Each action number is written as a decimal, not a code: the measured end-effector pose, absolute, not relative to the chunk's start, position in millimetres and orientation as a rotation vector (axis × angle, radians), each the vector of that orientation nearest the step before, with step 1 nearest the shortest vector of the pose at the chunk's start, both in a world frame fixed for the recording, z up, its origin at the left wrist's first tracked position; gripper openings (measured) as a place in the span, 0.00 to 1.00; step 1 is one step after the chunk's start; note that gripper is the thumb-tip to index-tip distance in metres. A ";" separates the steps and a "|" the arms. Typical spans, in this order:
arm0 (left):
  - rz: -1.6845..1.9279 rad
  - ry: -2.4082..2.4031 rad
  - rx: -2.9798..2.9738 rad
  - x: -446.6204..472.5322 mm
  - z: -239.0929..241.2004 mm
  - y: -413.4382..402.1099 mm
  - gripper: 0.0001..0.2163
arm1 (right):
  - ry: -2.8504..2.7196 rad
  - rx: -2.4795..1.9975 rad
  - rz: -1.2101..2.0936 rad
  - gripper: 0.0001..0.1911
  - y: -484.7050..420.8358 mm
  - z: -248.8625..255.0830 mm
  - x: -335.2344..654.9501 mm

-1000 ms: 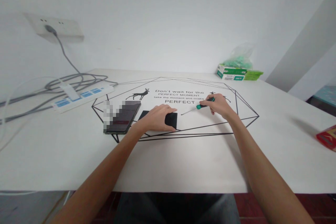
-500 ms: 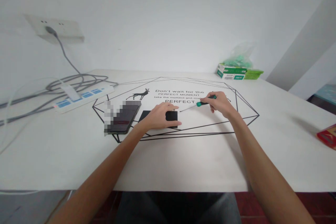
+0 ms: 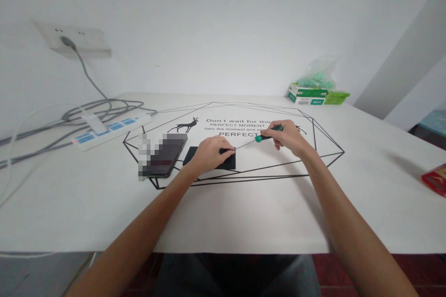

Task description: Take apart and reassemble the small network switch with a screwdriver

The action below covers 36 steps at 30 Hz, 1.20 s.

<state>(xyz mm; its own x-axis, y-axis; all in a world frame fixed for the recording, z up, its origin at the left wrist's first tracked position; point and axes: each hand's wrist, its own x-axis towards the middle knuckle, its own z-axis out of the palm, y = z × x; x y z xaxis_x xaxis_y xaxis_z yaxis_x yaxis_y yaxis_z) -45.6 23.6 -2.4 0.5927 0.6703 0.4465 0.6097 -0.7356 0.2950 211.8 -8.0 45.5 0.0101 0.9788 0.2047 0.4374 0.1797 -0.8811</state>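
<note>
My right hand [image 3: 287, 137] is closed round the black and green handle of a screwdriver [image 3: 258, 138]. Its thin shaft points left, and the tip meets the fingertips of my left hand [image 3: 211, 152]. Thumb and forefinger of that hand are pinched together at the tip; whatever small thing they may hold is too small to name. Beneath the left hand lies a flat black rectangular object [image 3: 229, 163] on the table, partly covered by the palm and fingers. A dark phone [image 3: 166, 155], partly pixelated, rests to the left of it.
The white table [image 3: 251, 213] bears a printed deer, lettering and black lines. At left are a power strip [image 3: 104, 132] and coiled grey cables [image 3: 87, 110]. Green and white boxes [image 3: 308, 94] with a plastic bag stand at the back right. A red item [image 3: 435, 179] sits at the right edge.
My left thumb and forefinger, apart before, have closed into a pinch. The right hand has moved slightly left, bringing the screwdriver tip to the left fingertips.
</note>
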 end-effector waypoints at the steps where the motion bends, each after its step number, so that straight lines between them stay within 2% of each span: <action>1: 0.818 1.090 2.710 -45.9 -2.3 23.7 0.07 | -1.572 -1.393 0.769 0.17 -7.8 45.3 211.7; 36: 0.761 1.264 2.819 -42.5 3.6 14.9 0.10 | -1.591 -1.384 0.721 0.17 -7.2 46.1 212.7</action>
<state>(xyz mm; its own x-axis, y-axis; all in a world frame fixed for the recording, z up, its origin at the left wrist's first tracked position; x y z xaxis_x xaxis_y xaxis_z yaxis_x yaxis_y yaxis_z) -42.5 14.9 3.6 0.5701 0.6939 0.4398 0.7133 -0.6837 0.1540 212.7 -7.2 46.1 0.0102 0.9705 0.2408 0.4582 0.2095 -0.8638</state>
